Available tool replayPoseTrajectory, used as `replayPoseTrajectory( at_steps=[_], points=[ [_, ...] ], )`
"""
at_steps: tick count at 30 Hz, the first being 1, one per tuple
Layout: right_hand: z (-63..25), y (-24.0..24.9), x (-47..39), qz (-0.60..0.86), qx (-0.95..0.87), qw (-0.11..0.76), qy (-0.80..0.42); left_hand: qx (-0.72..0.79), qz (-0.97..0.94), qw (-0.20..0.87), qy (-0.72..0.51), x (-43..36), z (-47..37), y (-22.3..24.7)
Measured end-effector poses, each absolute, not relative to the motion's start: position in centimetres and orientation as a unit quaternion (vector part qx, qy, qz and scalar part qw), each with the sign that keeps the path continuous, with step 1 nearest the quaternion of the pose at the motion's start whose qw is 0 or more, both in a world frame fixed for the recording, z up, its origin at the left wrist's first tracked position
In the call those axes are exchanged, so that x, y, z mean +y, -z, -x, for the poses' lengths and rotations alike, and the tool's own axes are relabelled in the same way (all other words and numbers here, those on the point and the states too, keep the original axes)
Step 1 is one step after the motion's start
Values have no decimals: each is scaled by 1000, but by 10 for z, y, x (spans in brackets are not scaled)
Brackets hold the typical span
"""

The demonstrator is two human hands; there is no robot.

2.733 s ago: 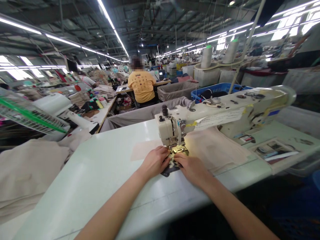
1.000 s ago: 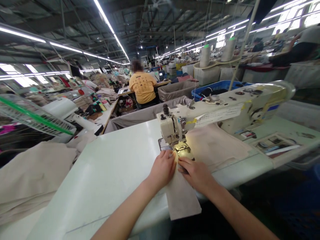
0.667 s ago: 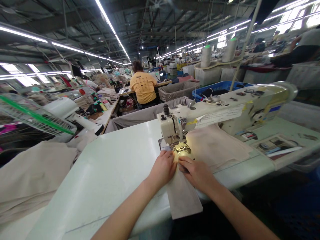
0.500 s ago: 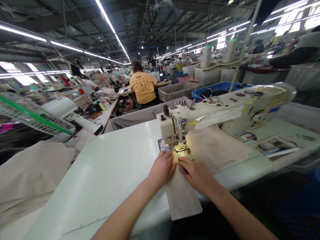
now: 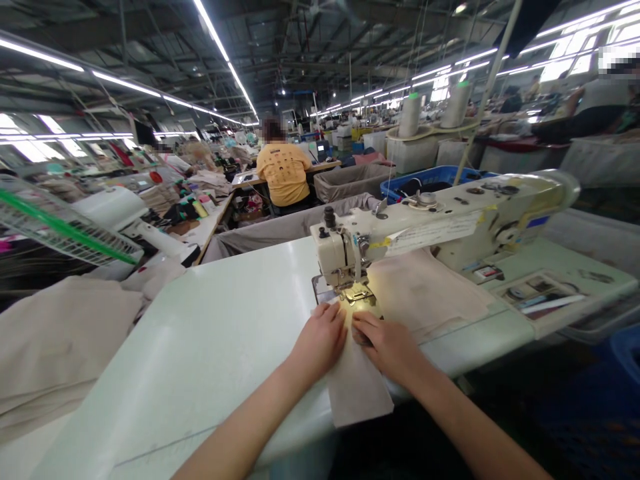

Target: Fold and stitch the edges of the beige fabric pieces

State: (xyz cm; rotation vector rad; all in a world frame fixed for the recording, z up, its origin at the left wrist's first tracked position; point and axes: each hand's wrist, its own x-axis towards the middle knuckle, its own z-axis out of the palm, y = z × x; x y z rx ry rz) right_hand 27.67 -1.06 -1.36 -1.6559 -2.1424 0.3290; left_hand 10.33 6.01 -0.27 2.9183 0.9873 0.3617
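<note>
Two hands (image 5: 321, 335) (image 5: 391, 341) press a cloth strip (image 5: 359, 393) (pinching or not, unclear), lower edge overhanging the table (image 5: 215, 327).

Bright ceiling tubes (image 5: 212, 31) — glare on tabletop (image 5: 240, 320) — stretched edges

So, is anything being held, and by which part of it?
The left hand and right hand touch the beige strip toward its far end; whether they grip it cannot be told.

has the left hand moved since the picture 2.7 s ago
Yes, slightly: judged against the sewing machine, the left hand has come back a little toward the camera.
</note>
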Motion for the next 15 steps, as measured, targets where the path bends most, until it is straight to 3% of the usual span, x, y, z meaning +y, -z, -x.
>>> replayPoseTrajectory(
  at_steps=[7, 15],
  points=[
    [-278, 27, -42, 581, -775, 223, -109, 267, -959, 35, -89, 13, -97, 0],
    [-278, 20, -12, 592, -764, 227, -122, 272, -955, 36, -111, 43, -96, 0]
  ],
)
